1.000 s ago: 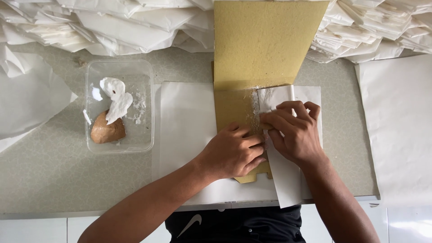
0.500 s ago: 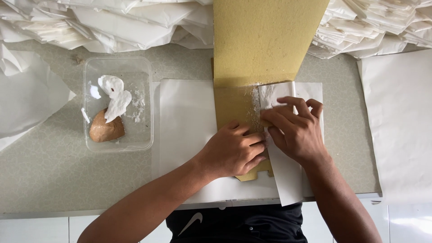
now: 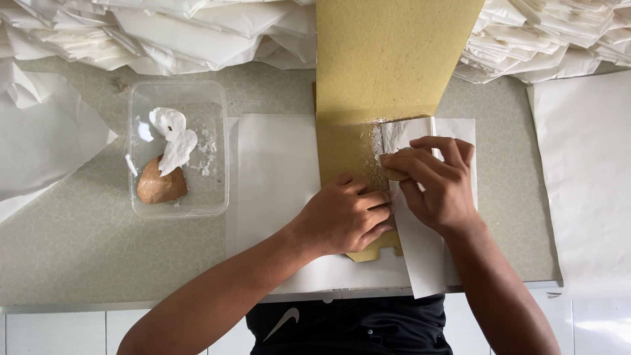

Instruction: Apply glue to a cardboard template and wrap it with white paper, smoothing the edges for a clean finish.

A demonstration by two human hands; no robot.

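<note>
I note tan card sheet (image 3: 348,154) flat, centre, upper flap folded up far side | white paper strip (image 3: 420,253) overlapping its right edge, near end past table edge | glue-smeared seam between.

Bare forearms, no sleeves showing, black shirt (image 3: 355,325) with a small white curved mark

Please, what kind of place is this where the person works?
Probably a small hand workshop for paper goods. Heaps of folded white paper lie along the back of the table, a clear tub holds white paste, and both hands press a brown card template onto a white sheet.
</note>
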